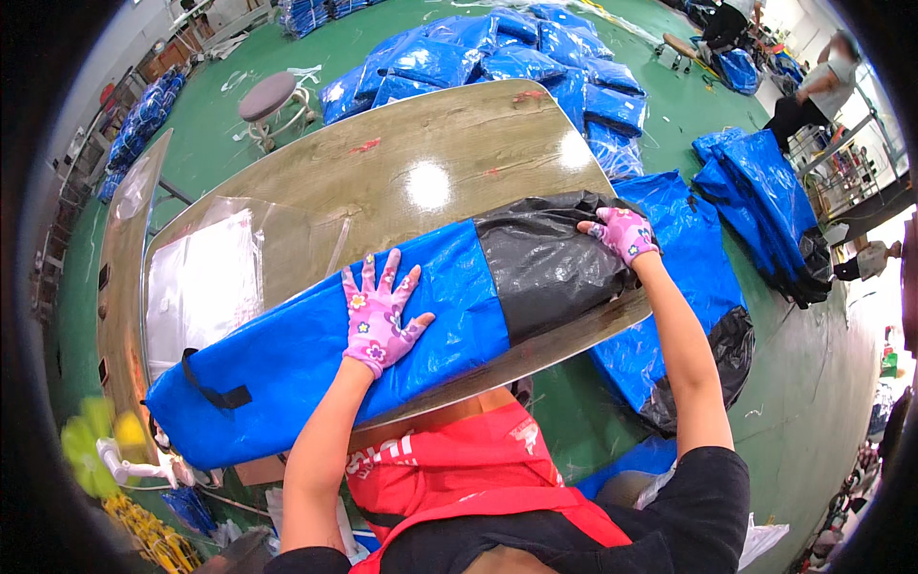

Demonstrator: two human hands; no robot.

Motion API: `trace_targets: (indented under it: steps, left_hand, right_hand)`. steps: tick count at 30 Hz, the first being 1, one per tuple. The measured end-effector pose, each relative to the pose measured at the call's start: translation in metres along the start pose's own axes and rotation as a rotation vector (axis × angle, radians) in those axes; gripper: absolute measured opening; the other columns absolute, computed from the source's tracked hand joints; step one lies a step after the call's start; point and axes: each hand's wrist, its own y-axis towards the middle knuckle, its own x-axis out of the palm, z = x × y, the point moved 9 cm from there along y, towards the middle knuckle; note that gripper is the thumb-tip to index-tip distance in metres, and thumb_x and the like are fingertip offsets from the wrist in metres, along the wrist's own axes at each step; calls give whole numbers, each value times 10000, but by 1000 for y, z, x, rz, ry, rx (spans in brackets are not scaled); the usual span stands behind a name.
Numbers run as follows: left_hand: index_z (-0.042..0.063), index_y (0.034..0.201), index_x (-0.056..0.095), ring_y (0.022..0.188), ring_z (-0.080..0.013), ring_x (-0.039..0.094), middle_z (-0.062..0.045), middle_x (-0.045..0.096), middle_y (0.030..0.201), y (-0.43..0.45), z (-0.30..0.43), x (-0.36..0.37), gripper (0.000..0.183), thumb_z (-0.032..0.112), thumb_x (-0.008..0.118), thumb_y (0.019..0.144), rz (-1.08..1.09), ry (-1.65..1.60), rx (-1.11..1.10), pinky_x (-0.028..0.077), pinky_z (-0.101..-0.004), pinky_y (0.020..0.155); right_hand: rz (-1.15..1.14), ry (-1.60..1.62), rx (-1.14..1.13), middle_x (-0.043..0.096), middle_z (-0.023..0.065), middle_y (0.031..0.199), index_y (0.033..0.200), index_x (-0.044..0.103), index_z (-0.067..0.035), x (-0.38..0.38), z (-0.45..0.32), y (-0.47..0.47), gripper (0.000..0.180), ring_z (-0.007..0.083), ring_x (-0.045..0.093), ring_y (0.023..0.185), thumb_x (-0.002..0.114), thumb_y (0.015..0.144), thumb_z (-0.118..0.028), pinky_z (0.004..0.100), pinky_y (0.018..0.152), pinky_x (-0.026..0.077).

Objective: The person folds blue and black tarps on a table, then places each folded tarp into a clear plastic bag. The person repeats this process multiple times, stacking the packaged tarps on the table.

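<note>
A long folded blue tarpaulin piece [287, 351] lies slantwise across the wood-grain table [387, 143], its right part made of black plastic sheeting [552, 265]. My left hand [384, 316], in a pink flowered glove, rests flat on the blue part with its fingers spread. My right hand [622, 233], gloved alike, is at the far end of the black part with its fingers bent on the sheeting; whether it pinches the material is hard to tell. A black strap [215, 391] shows on the blue part's left end. Clear plastic bags [208, 287] lie at the table's left.
Beyond the table is a heap of wrapped blue packages [502, 57]. More blue and black tarpaulin [674, 244] hangs at the table's right edge. A round stool [267, 97] stands behind left, a green fan [90, 445] at lower left. A person [825, 86] is at the far right.
</note>
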Motion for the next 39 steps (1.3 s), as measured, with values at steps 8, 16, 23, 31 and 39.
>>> trace_targets:
  steps: [8,16,23,31,39]
  left_hand:
    - [44,1478,425,1464,-449,228,-305,280,1551,9,16,15,928,653,630,809,60,-140,-63,108,-532,1216]
    - [192,1529,385,1478,-456,182,-155,259,1613,20,47,5,788,591,588,880,-262,23,-56,83,-604,1197]
    - [36,1484,393,1441,-300,312,-158,357,1552,-139,-83,39,657,405,554,965,144,-584,40,146,-456,1228]
    - [-63,1473,351,1372,-375,418,-290,450,1450,-490,-319,-44,936,498,737,831,762,27,-1227,301,-435,1154]
    - [-30,1481,356,1246,-309,541,-201,523,1393,-469,-332,-28,941,519,750,826,524,-1030,-1333,434,-409,1048]
  right_hand:
    - [539,2036,446,664,103,1104,1238,610,-103,53,-18,-152,432,210,650,970,657,948,-421,355,775,552]
    - [699,1367,-349,607,162,1277,1327,536,30,-47,-186,-184,600,324,583,1156,745,823,-220,432,995,461]
    - [204,379,-830,554,98,986,1525,385,-279,5,-362,-213,974,315,616,897,751,647,-71,428,719,535]
    - [99,-550,-986,572,116,1273,1425,528,-207,1,-430,-230,688,354,509,1245,667,826,-516,669,1038,295]
    - [47,93,-697,591,167,1207,1375,536,-133,11,-511,-212,621,346,520,1229,581,907,-540,560,1018,341]
